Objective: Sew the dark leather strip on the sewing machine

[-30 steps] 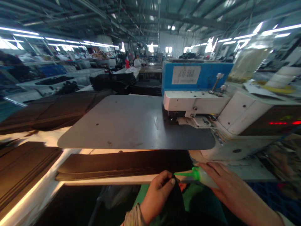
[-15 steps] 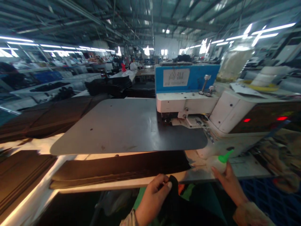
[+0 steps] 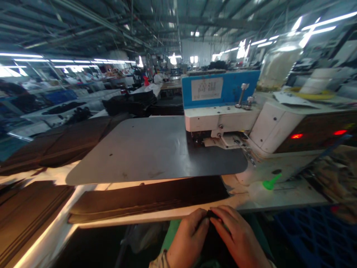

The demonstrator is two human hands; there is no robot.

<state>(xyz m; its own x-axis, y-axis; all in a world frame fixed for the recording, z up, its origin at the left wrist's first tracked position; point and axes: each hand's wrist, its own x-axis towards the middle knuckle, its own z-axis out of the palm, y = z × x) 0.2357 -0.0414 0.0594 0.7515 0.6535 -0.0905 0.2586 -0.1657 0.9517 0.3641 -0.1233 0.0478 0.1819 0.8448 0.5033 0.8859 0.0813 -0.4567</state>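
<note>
fingers [image 3: 205, 225] of the left hand [image 3: 186, 238] and right hand [image 3: 240, 236] pinch dark cloth [image 3: 213, 241], its lower part lost in shadow.

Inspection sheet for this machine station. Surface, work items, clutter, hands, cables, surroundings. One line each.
Surface: pale tabletop; metal plate above it, stained near its front edge.
Work items: dark cloth at the table's front edge; green-nozzled bottle on the tabletop.
Clutter: folded brown fabric before the plate; paper and white spool on the machine.
Hands: left hand and right hand both pinch the cloth.
Cables: none clearly made out.
Surroundings: blue crate lower right; blurred workshop behind.
</note>
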